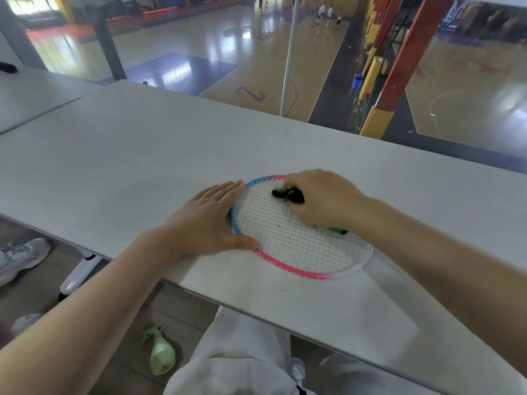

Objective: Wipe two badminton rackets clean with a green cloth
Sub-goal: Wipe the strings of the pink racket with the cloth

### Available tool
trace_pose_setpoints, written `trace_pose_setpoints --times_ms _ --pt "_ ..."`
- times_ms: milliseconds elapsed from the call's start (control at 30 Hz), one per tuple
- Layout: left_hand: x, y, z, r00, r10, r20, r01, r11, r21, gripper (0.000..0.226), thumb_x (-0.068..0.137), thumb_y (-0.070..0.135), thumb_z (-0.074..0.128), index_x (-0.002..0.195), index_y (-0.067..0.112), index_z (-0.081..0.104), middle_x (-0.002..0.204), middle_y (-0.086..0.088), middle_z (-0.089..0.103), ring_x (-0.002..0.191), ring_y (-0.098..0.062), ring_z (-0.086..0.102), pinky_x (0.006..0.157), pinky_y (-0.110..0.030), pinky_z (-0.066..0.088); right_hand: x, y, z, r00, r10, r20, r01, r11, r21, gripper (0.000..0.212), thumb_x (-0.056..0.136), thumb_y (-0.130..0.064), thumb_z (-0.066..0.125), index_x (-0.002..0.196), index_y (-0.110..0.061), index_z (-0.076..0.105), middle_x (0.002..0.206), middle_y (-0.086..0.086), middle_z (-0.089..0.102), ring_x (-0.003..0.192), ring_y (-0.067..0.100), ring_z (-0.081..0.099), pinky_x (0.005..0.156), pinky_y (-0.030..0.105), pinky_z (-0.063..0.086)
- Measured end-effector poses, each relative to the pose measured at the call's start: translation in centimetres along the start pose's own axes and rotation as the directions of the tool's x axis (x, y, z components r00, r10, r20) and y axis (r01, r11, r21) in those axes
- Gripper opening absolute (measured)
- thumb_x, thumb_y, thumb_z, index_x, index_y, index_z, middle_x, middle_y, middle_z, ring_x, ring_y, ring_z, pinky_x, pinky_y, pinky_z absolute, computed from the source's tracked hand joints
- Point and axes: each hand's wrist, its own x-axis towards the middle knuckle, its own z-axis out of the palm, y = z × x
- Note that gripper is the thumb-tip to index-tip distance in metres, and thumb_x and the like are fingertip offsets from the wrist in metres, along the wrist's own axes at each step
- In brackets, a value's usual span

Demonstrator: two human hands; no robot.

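Nearest to you, below the edge of the surface [142, 143], a pale green spray bottle [161, 356] lies on the tiled floor [182, 315] beside your light trousers [242, 352], and a grey sneaker [20, 259] shows at far left. On the surface, one badminton racket [299, 246] lies flat with its strung head toward you; the frame runs blue on the left, pink along the near rim and white at the right. Your left hand [209, 220] rests flat on the surface against the blue part of the frame, fingers [228, 189] straight and together, thumb touching the near rim. Your right hand [322, 199] sits over the far part of the strings, its fingers curled around the green cloth [286, 195]; only small dark and green patches of it show under the hand, and a further green strip shows near the wrist. A second racket is not in view. Beyond the surface, past a glass barrier, a shiny wooden sports court [228, 44] lies below, with several small figures [328, 14] standing on it
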Motion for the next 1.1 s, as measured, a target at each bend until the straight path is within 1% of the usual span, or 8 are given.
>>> trace_pose_setpoints --times_ms 100,167,400,533,667,833,933,1100 --pt "0.1 -0.2 0.2 1.000 0.014 -0.011 -0.013 1.000 0.015 0.138 0.049 0.105 0.024 0.157 0.023 0.000 0.164 0.011 0.000 0.149 -0.003 -0.003 0.120 -0.025 0.001 -2.9 -3.4 -0.7 0.967 -0.142 0.210 0.111 0.982 0.156 0.008 0.090 -0.033 0.058 0.086 -0.028 0.061 0.074 -0.007 0.062 0.068 0.013 0.060 0.059 0.033 0.049" --pt "0.1 -0.2 0.3 1.000 0.016 -0.013 -0.015 1.000 0.016 0.136 0.051 0.103 0.028 0.157 0.023 0.000 0.164 0.011 0.001 0.149 -0.003 -0.003 0.120 -0.025 0.001 -3.1 -4.0 -0.7 0.958 -0.161 0.237 0.133 0.982 0.131 0.010 0.090 -0.034 0.057 0.084 -0.026 0.061 0.071 -0.006 0.061 0.067 0.013 0.059 0.058 0.032 0.048" --pt "0.0 -0.1 0.0 1.000 0.003 0.011 -0.003 1.000 -0.001 0.139 0.045 0.107 0.019 0.157 0.027 -0.001 0.164 0.014 0.000 0.149 -0.004 -0.004 0.120 -0.026 0.000 1.8 -0.1 0.3 0.988 0.112 -0.104 -0.129 0.977 -0.169 0.015 0.093 -0.032 0.052 0.098 -0.019 0.057 0.088 0.000 0.058 0.076 0.017 0.054 0.061 0.031 0.043" --pt "0.0 -0.2 0.2 1.000 0.011 -0.005 -0.011 1.000 -0.004 0.137 0.049 0.105 0.024 0.157 0.025 0.000 0.164 0.012 0.001 0.149 -0.004 -0.003 0.121 -0.026 0.001 -0.7 -2.3 -0.5 0.994 -0.035 0.103 0.031 0.999 0.041 0.009 0.089 -0.032 0.056 0.088 -0.023 0.059 0.076 -0.006 0.059 0.069 0.013 0.057 0.055 0.028 0.041" --pt "0.0 -0.2 0.3 1.000 0.017 -0.019 -0.016 1.000 0.014 0.132 0.056 0.100 0.034 0.157 0.023 0.001 0.164 0.012 0.001 0.149 -0.003 -0.003 0.119 -0.024 0.000 -3.6 -4.0 -1.2 0.935 -0.174 0.308 0.121 0.975 0.184 0.012 0.088 -0.038 0.058 0.086 -0.027 0.062 0.074 -0.006 0.064 0.069 0.013 0.062 0.061 0.033 0.053" --pt "-0.1 0.1 0.0 1.000 0.007 -0.003 -0.007 1.000 0.001 0.140 0.045 0.106 0.022 0.157 0.025 0.000 0.164 0.014 0.001 0.149 -0.003 -0.003 0.120 -0.025 0.000 0.2 0.5 -1.3 0.996 0.050 0.070 -0.044 0.995 -0.086 0.014 0.091 -0.035 0.056 0.099 -0.024 0.058 0.085 -0.003 0.060 0.074 0.015 0.057 0.061 0.031 0.047" --pt "-0.1 0.1 -0.1 1.000 -0.001 0.006 0.001 1.000 -0.004 0.139 0.044 0.106 0.021 0.157 0.027 -0.001 0.163 0.014 0.000 0.149 -0.003 -0.003 0.121 -0.026 0.000 2.2 4.1 -0.6 0.971 0.217 -0.098 -0.231 0.958 -0.168 0.020 0.093 -0.037 0.052 0.101 -0.019 0.056 0.088 0.003 0.062 0.075 0.021 0.057 0.061 0.032 0.046" --pt "0.0 0.1 0.1 1.000 0.000 -0.013 0.000 1.000 -0.005 0.140 0.044 0.107 0.021 0.157 0.026 0.001 0.163 0.014 0.002 0.149 -0.003 -0.002 0.120 -0.025 0.000 -0.9 1.8 -0.1 0.999 0.039 0.016 -0.039 0.999 -0.023 0.013 0.091 -0.036 0.054 0.097 -0.025 0.058 0.083 -0.005 0.061 0.074 0.015 0.057 0.061 0.032 0.047"
